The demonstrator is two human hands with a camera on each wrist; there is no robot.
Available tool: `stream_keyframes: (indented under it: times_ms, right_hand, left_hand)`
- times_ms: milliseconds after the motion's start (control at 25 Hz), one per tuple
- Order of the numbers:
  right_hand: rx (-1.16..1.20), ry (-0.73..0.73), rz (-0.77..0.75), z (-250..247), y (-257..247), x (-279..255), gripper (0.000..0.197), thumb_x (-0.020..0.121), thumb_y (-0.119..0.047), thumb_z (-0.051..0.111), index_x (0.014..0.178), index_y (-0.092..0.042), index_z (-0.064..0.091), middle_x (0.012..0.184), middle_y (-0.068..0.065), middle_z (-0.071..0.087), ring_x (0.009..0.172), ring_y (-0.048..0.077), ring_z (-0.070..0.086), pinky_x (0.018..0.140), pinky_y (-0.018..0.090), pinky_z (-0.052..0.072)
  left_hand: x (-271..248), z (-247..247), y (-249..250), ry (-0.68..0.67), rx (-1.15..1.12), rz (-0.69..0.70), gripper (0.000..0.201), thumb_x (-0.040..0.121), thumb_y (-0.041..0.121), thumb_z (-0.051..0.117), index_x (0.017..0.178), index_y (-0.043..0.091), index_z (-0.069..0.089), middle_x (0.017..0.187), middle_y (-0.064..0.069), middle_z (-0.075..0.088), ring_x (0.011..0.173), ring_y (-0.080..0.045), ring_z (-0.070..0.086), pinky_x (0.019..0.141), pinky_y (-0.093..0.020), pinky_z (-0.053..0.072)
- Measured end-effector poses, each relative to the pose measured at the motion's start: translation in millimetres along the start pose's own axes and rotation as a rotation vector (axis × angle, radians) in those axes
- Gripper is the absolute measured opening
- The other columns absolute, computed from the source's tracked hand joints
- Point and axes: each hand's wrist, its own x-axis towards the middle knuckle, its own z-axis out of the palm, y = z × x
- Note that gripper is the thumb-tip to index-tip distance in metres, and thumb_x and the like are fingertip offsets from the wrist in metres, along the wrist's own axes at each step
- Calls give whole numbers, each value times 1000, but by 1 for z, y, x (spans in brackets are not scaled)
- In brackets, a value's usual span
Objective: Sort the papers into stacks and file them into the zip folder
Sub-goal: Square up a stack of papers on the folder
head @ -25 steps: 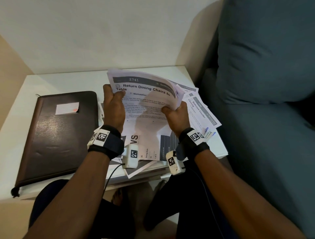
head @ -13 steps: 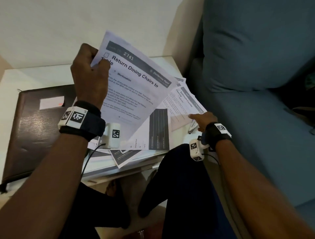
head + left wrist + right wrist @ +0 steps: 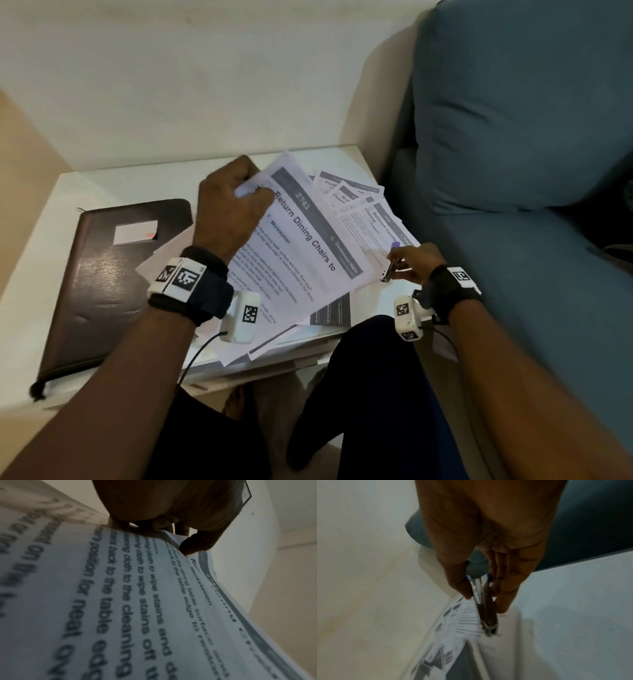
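My left hand [image 3: 251, 193] pinches the top corner of a printed stack headed "Return Dining Chairs to Table" [image 3: 308, 246], held tilted over the pile of loose papers [image 3: 359, 205]. In the left wrist view my thumb [image 3: 193, 546] presses on the sheet [image 3: 137, 601]. My right hand [image 3: 406, 260] grips a small metal stapler with a blue end [image 3: 390, 269] at the table's right edge, beside the held stack. The right wrist view shows the stapler [image 3: 485, 608] between thumb and fingers, its nose at a paper's edge. The dark brown zip folder [image 3: 102, 281] lies closed on the left.
The white table [image 3: 113, 181] stands against a pale wall. A blue sofa [image 3: 513, 137] sits directly to the right of the table. My knees are under the table's near edge, and some papers overhang that edge.
My left hand has lowered the held stack toward the pile on the table. My right hand, which was reaching to the table's right edge, now grips the stapler.
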Motion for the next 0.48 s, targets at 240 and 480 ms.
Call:
stream_keyframes:
  times_ms: [240, 480]
  right_hand:
    - [149, -278, -356, 17, -64, -93, 35, 93, -26, 50, 123, -17, 66, 90, 9, 72, 71, 14, 53, 68, 33, 39]
    - [-12, -476, -731, 28, -99, -165, 38, 93, -6, 44, 120, -15, 68, 86, 10, 63, 67, 20, 54, 56, 26, 38]
  left_hand:
    - [0, -13, 18, -154, 116, 140, 16, 81, 22, 66, 70, 16, 57, 66, 6, 64, 60, -9, 59, 54, -26, 44]
    - [-12, -26, 29, -225, 218, 267, 7, 76, 23, 59, 71, 19, 56, 63, 25, 61, 55, -9, 57, 51, -22, 41]
